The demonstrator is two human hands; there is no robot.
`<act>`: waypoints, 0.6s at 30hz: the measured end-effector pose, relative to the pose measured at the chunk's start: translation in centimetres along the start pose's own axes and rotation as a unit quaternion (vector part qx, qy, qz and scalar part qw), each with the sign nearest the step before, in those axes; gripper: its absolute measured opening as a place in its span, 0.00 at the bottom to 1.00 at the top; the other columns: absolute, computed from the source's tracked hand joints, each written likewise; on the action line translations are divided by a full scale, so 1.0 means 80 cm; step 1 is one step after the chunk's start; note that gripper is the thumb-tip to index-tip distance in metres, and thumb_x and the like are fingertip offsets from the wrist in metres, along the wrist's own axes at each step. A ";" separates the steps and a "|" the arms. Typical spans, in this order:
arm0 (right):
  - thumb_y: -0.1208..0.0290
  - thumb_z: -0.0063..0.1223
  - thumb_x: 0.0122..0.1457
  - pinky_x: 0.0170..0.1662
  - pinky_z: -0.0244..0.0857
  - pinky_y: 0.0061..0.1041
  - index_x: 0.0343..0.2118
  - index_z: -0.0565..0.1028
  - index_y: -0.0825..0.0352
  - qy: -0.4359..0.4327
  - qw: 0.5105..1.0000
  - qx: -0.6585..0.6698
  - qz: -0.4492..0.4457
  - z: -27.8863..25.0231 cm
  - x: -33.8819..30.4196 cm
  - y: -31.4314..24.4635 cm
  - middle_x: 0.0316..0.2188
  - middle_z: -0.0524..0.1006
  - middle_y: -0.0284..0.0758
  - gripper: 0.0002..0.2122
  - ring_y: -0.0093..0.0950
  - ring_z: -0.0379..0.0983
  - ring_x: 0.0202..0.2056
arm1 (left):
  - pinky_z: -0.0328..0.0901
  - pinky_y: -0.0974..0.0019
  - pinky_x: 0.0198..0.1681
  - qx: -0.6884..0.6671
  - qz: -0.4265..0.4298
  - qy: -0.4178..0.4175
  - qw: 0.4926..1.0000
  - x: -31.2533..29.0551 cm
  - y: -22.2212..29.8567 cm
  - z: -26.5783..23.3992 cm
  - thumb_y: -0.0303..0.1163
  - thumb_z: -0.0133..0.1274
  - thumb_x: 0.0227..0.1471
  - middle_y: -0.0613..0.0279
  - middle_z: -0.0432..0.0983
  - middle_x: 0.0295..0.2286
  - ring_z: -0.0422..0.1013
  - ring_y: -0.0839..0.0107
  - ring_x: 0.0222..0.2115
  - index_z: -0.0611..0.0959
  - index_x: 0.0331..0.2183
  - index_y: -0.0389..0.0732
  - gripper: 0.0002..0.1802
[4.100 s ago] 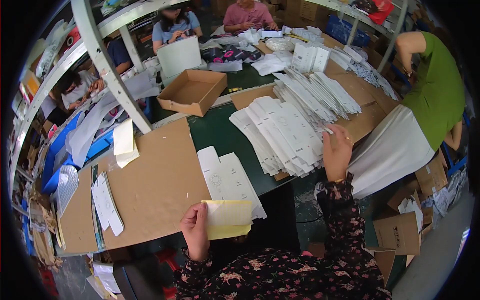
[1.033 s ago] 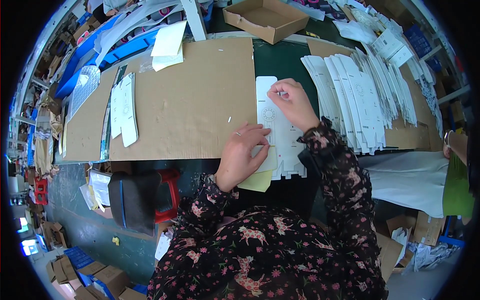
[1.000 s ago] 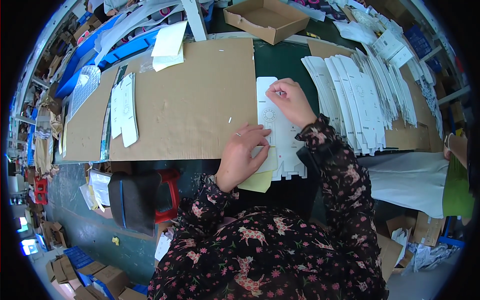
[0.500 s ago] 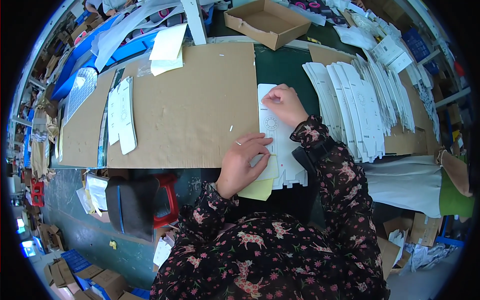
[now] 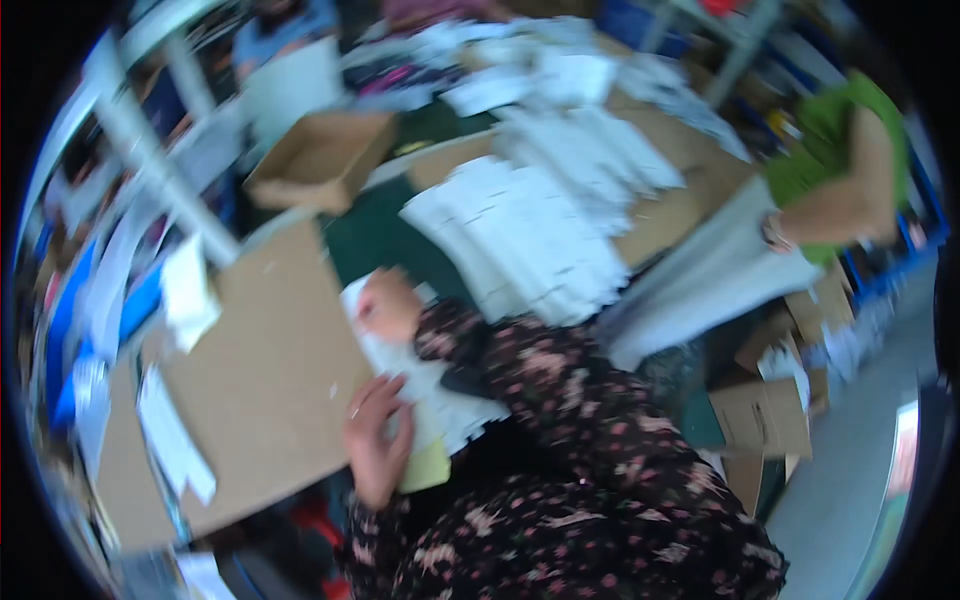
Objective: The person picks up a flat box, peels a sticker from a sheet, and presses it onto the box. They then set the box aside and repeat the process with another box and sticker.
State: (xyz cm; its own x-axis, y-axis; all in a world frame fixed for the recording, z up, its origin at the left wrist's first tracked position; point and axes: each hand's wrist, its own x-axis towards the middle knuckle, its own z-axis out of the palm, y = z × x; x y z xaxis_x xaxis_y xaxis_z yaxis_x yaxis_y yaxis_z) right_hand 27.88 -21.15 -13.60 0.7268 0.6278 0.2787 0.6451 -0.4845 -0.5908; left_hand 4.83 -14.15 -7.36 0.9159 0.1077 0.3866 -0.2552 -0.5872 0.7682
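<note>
The picture is smeared by motion. A flat white carton (image 5: 428, 382) lies under both my hands along the edge of the brown cardboard sheet. My right hand (image 5: 392, 304) is on its far end, the fingers curled in; anything pinched in them is too blurred to make out. Nearer to me, my left hand (image 5: 376, 440) rests at the carton's near left side, fingers stretched and thumb apart. Beside that thumb, pale yellow sheets (image 5: 428, 466) stick out over the carton's near end.
Stacked flat white cartons (image 5: 520, 240) lie to the right. An open brown cardboard box (image 5: 320, 160) stands at the back. Brown cardboard (image 5: 270, 370) covers the table at left, with white pieces (image 5: 172, 435) on it. A person in green (image 5: 845, 170) stands close at the right.
The whole view has swung to the right and blurred, so the table now slants. Both hands remain at the same carton, in much the same places on it.
</note>
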 end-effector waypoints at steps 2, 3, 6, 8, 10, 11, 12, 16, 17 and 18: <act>0.65 0.71 0.42 0.50 0.69 0.44 0.29 0.81 0.57 0.035 0.997 0.065 0.033 -0.001 0.000 -0.018 0.35 0.79 0.41 0.11 0.45 0.75 0.44 | 0.65 0.52 0.60 -0.011 -0.013 0.009 1.000 -0.003 0.009 -0.003 0.19 0.58 0.54 0.49 0.84 0.47 0.74 0.49 0.55 0.82 0.33 0.33 0.03; 0.66 0.72 0.43 0.50 0.68 0.42 0.30 0.79 0.58 0.030 0.996 0.067 0.056 -0.008 -0.001 -0.024 0.36 0.79 0.40 0.12 0.44 0.74 0.45 | 0.65 0.52 0.60 -0.022 0.008 -0.001 1.000 -0.002 0.013 0.001 0.19 0.58 0.54 0.49 0.84 0.47 0.74 0.49 0.55 0.82 0.33 0.33 0.03; 0.70 0.71 0.45 0.50 0.68 0.40 0.30 0.77 0.60 0.038 0.994 0.069 0.078 -0.031 -0.011 -0.025 0.36 0.78 0.38 0.12 0.42 0.74 0.44 | 0.65 0.52 0.61 -0.018 -0.009 0.004 1.000 -0.002 0.016 0.008 0.19 0.58 0.54 0.49 0.84 0.46 0.74 0.49 0.55 0.82 0.33 0.33 0.03; 0.73 0.69 0.47 0.48 0.68 0.38 0.31 0.77 0.63 0.035 0.993 0.085 0.070 -0.031 -0.009 -0.034 0.34 0.78 0.35 0.11 0.40 0.74 0.42 | 0.64 0.52 0.61 -0.019 -0.003 -0.001 1.000 -0.001 0.012 0.005 0.19 0.59 0.54 0.49 0.84 0.47 0.74 0.49 0.55 0.82 0.34 0.33 0.03; 0.75 0.68 0.48 0.48 0.68 0.38 0.32 0.76 0.63 0.051 0.992 0.093 0.061 -0.030 -0.014 -0.014 0.35 0.78 0.36 0.10 0.41 0.74 0.43 | 0.64 0.52 0.61 -0.029 -0.004 -0.009 1.000 0.000 0.016 0.011 0.20 0.59 0.54 0.48 0.83 0.49 0.73 0.50 0.56 0.82 0.34 0.33 0.03; 0.76 0.67 0.49 0.49 0.68 0.39 0.33 0.76 0.64 0.058 0.992 0.103 0.053 -0.031 -0.018 -0.002 0.36 0.78 0.37 0.10 0.41 0.74 0.44 | 0.64 0.52 0.61 -0.030 0.002 -0.012 0.999 0.001 0.018 0.013 0.20 0.59 0.54 0.48 0.83 0.49 0.73 0.50 0.56 0.82 0.34 0.33 0.03; 0.77 0.66 0.50 0.49 0.68 0.39 0.34 0.76 0.64 0.061 0.990 0.117 0.040 -0.031 -0.016 -0.002 0.37 0.78 0.38 0.10 0.42 0.74 0.44 | 0.64 0.52 0.61 -0.036 -0.006 -0.015 0.999 0.001 0.017 0.012 0.20 0.59 0.54 0.47 0.82 0.50 0.73 0.50 0.56 0.82 0.33 0.33 0.03; 0.77 0.62 0.54 0.50 0.68 0.41 0.40 0.76 0.66 0.131 0.985 0.099 -0.058 -0.060 -0.060 -0.033 0.40 0.77 0.41 0.10 0.44 0.73 0.46 | 0.63 0.52 0.62 -0.049 -0.045 0.006 0.998 -0.009 0.013 -0.002 0.20 0.60 0.54 0.44 0.81 0.52 0.72 0.50 0.57 0.83 0.33 0.34 0.02; 0.77 0.62 0.54 0.50 0.68 0.42 0.41 0.75 0.66 0.125 0.986 0.090 -0.057 -0.082 -0.082 -0.047 0.41 0.77 0.42 0.11 0.45 0.73 0.46 | 0.63 0.52 0.62 -0.052 -0.060 0.019 0.997 -0.012 0.016 -0.002 0.20 0.60 0.53 0.43 0.81 0.52 0.72 0.49 0.57 0.83 0.32 0.34 0.03; 0.75 0.62 0.56 0.50 0.68 0.42 0.42 0.75 0.66 0.142 0.986 0.064 -0.055 -0.100 -0.105 -0.057 0.41 0.76 0.43 0.11 0.46 0.73 0.46 | 0.63 0.52 0.62 -0.054 -0.075 0.031 0.995 -0.012 0.019 -0.003 0.20 0.61 0.53 0.43 0.81 0.51 0.71 0.49 0.58 0.83 0.32 0.35 0.03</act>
State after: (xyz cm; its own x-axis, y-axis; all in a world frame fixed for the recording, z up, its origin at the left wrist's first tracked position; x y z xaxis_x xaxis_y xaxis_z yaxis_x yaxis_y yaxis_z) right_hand 20.69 -29.13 -7.18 0.7030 0.4679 0.5356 0.7013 -0.3305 -0.6316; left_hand 3.44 -14.95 -6.41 0.9265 0.2389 0.2908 -0.1514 -0.4709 0.8691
